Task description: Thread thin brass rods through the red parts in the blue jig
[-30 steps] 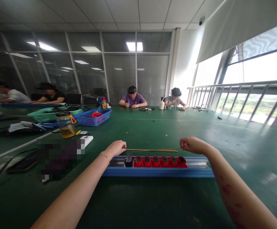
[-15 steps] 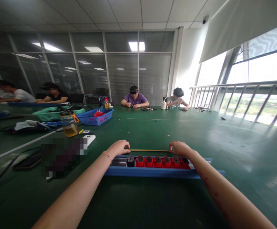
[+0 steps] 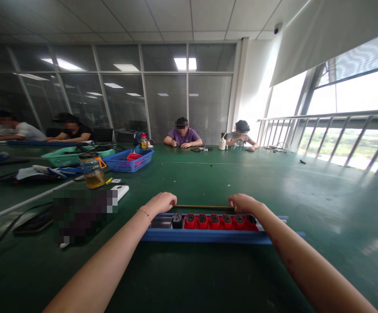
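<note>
A thin brass-coloured strip (image 3: 205, 207) spans the gap between my hands, just beyond a long blue tray. My left hand (image 3: 163, 202) pinches its left end, and my right hand (image 3: 242, 203) pinches its right end; the fingertips are partly hidden. Nearer to me lies the blue tray (image 3: 205, 236), with my forearms crossing above its two ends. Several red socket pieces (image 3: 214, 222) with dark tops stand in a row inside it. A single black socket piece (image 3: 177, 220) is left of the red ones, beside a bare grey section.
A blue basket (image 3: 132, 167) with a red box, a green basket (image 3: 54, 161) and a jar of amber liquid (image 3: 94, 176) stand at the left. A white power bank (image 3: 121, 191) and a phone (image 3: 34, 221) lie nearer. Several people sit around the green table (image 3: 273, 187).
The strip looks narrower and darker, as though turned slightly. My right hand has curled a little and shifted slightly left. The whole view has moved a touch.
</note>
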Tool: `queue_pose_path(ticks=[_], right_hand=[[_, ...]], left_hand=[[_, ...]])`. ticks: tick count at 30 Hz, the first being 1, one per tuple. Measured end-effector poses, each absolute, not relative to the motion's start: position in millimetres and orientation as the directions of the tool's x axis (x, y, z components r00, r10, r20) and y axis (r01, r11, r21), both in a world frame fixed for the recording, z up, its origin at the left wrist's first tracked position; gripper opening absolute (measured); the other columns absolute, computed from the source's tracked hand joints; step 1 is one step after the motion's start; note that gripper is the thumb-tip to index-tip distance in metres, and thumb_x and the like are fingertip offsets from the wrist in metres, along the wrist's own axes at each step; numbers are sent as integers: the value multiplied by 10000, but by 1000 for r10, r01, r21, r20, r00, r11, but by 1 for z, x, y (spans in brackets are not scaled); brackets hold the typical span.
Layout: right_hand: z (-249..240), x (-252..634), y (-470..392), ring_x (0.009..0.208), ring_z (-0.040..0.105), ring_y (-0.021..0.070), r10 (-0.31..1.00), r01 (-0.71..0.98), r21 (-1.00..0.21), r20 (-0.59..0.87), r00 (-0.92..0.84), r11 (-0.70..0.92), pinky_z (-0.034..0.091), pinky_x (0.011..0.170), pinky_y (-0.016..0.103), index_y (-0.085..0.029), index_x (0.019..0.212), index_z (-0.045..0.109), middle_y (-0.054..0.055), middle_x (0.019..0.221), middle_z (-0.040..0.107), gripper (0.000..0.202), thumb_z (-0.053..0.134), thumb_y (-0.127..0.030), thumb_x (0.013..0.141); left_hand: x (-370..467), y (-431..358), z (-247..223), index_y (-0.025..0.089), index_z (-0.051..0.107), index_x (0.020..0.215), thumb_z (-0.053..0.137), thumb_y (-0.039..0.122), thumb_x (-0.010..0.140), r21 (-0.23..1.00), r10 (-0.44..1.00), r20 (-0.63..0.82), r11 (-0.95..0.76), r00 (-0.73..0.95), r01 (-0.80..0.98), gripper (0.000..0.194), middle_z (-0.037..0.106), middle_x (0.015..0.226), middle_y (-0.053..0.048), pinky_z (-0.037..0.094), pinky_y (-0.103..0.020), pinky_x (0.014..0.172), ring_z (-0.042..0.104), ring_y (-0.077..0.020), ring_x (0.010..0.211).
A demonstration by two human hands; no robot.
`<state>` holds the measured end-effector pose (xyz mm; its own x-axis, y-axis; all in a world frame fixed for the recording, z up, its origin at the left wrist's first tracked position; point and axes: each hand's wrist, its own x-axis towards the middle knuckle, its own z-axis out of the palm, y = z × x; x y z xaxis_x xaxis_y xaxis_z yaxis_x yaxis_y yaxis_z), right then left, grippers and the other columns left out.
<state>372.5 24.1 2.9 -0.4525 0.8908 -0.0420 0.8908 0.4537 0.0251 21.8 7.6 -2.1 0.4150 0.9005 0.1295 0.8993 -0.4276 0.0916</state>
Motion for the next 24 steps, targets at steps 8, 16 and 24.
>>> queue_pose_path(ticks=[8, 16, 24], right_hand=[[15, 379, 11, 726, 572, 155, 879, 878, -59, 78, -470, 475, 391, 620, 209, -189, 751, 659, 28, 798, 638, 182, 505, -161, 659], [47, 395, -29, 760, 565, 164, 843, 847, -218, 372, -387, 485, 412, 680, 243, -217, 901, 640, 24, 877, 637, 266, 417, -192, 759], [45, 389, -60, 587, 533, 139, 838, 819, -330, 460, -295, 469, 408, 562, 230, -212, 837, 618, 6, 698, 610, 191, 473, -280, 734]], left_hand=[[27, -4, 9, 210, 603, 730, 458, 129, 673, 83, 895, 233, -409, 382, 909, 175, 579, 805, -21, 401, -241, 628, 545, -149, 722], [42, -29, 43, 191, 585, 794, 409, 224, 742, 336, 814, 474, -520, 336, 786, 187, 577, 859, -23, 410, -246, 707, 538, -146, 755], [47, -79, 51, 187, 600, 893, 437, 448, 757, 651, 920, 286, -392, 268, 650, 337, 601, 722, 0, 413, -224, 630, 548, -149, 694]])
